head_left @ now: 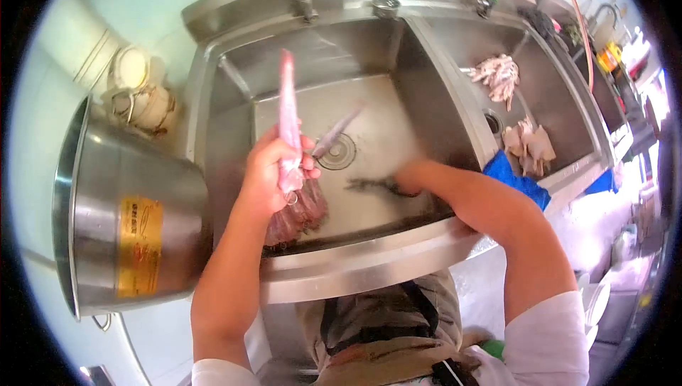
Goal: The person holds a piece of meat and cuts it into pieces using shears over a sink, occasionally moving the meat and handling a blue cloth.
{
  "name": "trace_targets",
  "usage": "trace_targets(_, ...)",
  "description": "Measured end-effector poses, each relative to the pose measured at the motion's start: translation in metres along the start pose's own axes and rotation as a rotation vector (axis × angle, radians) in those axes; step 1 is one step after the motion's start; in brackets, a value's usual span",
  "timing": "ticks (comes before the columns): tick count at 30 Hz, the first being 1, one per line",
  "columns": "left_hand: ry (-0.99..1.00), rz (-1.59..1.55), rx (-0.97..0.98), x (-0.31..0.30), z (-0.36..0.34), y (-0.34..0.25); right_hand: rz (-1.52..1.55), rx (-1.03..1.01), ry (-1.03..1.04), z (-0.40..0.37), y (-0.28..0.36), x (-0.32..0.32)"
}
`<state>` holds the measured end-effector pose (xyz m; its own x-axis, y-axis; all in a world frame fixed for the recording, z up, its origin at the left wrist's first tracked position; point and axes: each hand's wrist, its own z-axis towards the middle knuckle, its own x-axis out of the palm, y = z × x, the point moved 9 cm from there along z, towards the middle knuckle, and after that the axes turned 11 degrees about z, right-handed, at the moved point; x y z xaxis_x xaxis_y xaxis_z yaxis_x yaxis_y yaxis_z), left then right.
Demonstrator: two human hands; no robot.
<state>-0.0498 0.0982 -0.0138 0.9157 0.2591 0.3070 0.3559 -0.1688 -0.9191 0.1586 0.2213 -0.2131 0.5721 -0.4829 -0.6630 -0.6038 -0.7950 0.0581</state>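
Note:
My left hand (273, 173) grips a pink squid (288, 112) upright over the left sink basin (376, 130). The squid's body points up and its dark tentacles (302, 215) hang below my fist. My right hand (410, 176) is low in the same basin, near the front wall. It touches a dark stringy bit (369, 185) on the sink floor; whether the fingers close on it is not clear. The round drain (338, 151) lies between my two hands.
A large steel pot (128, 230) with a yellow label lies tilted at the left of the sink. The right basin (561, 123) holds pale squid pieces (497, 73) and more (529, 146) near its drain. A blue cloth (508, 173) sits on the front rim.

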Motion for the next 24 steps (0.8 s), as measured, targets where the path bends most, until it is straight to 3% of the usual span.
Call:
trace_targets(1, -0.040, -0.037, -0.009, -0.002, 0.003, 0.002, -0.020, -0.025, 0.038, 0.003, 0.006, 0.000)
trace_targets(4, -0.162, 0.048, 0.004, -0.009, 0.002, -0.004, 0.027, 0.145, -0.094, -0.007, -0.018, -0.025)
trace_targets(7, -0.116, 0.026, 0.018, -0.012, 0.001, -0.006, -0.014, 0.021, 0.045, -0.032, 0.008, -0.030)
trace_targets(10, -0.162, -0.027, -0.064, -0.018, 0.001, 0.000, 0.295, -0.014, -0.171, -0.050, 0.025, -0.073)
trace_targets(11, -0.175, -0.015, -0.051, -0.018, 0.002, 0.000, 0.394, 0.005, -0.351, -0.058, 0.021, -0.092)
trace_targets(15, -0.184, 0.008, -0.012, -0.017, 0.003, 0.001, 0.692, -0.211, -0.772, -0.103, 0.026, -0.141)
trace_targets(18, -0.223, -0.003, -0.039, -0.012, 0.002, 0.006, 0.693, -0.314, -0.961, -0.129, 0.041, -0.153)
trace_targets(19, -0.243, -0.003, -0.055, -0.009, 0.001, 0.007, 0.554, -0.318, -1.007, -0.128, 0.043, -0.151)
trace_targets(24, -0.220, 0.090, -0.060, 0.003, -0.006, -0.002, 0.318, -0.274, -1.044, -0.131, 0.055, -0.152)
